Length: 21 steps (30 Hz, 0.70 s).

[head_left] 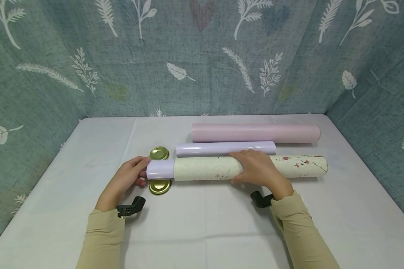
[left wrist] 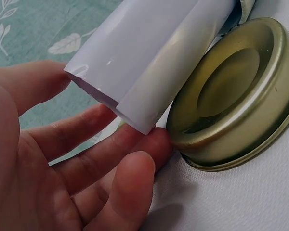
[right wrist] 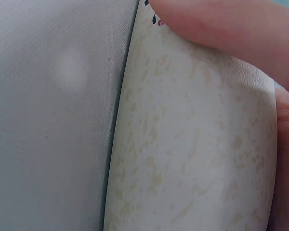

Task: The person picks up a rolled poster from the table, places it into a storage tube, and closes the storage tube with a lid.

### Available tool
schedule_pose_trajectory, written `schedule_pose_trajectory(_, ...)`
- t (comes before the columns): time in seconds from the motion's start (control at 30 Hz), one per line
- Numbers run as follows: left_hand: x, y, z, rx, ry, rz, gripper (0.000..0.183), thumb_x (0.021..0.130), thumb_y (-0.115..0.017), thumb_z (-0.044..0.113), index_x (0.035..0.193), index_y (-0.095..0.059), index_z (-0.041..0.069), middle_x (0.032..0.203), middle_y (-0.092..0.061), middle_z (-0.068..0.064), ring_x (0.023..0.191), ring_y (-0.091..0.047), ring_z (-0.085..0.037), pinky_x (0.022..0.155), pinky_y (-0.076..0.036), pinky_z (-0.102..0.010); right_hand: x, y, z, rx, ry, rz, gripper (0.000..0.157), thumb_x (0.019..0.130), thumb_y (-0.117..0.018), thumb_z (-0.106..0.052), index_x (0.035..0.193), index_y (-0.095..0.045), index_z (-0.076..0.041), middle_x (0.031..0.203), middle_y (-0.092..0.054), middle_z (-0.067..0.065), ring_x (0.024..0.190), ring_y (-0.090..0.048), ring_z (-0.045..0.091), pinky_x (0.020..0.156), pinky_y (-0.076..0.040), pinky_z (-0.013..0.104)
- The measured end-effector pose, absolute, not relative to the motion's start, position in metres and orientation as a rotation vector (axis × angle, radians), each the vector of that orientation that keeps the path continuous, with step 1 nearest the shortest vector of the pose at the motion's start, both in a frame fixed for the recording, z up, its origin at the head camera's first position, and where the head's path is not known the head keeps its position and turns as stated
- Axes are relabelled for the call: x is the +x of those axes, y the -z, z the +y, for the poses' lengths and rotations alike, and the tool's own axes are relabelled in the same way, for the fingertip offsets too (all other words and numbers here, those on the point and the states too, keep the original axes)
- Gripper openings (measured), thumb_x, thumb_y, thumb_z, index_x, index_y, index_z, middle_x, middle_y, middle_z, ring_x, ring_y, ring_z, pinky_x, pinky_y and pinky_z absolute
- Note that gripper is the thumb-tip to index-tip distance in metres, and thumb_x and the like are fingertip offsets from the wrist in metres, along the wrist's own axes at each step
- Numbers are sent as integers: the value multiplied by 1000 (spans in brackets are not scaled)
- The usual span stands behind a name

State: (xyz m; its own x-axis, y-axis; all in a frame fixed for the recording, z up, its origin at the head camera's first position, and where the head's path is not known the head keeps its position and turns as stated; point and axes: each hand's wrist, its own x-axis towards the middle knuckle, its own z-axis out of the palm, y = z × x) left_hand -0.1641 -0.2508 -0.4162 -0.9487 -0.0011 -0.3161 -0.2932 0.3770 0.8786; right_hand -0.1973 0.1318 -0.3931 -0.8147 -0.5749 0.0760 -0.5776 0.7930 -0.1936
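On the white cloth [head_left: 202, 224], nearest is one gold lid [head_left: 159, 187], just beside the lilac roll [head_left: 159, 170]; can't tell if they touch. This roll seems partly inside the floral roll [head_left: 205, 169], so I judge the joining well advanced; left is the short end outside, tho the inner depth is hidden. L hand [head_left: 129, 177] has fingers spread, slightly bent, touching this end; R hand [head_left: 257, 168] grips the floral roll from above. Lilac one is glossy w/ overlapping seam; floral one is cream w/ red blossoms & dark twigs. Behind: 2nd gold lid [head_left: 159, 152], another lilac roll [head_left: 215, 149] and, farthest, pink roll [head_left: 256, 133], lying separate.
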Motion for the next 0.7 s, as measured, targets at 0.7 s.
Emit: schedule_pose_trajectory(0.7, -160, 416, -250, -56, -1656, 2336, 58, 83, -55, 49, 127, -43, 13, 120, -47, -10, 95, -53, -22, 72, -50, -34, -198, 394, 132, 944, -334, -2971, 77, 58, -76, -50, 124, -52, -20, 114, -57, 0, 102, -52, 21, 88, -37, 39)
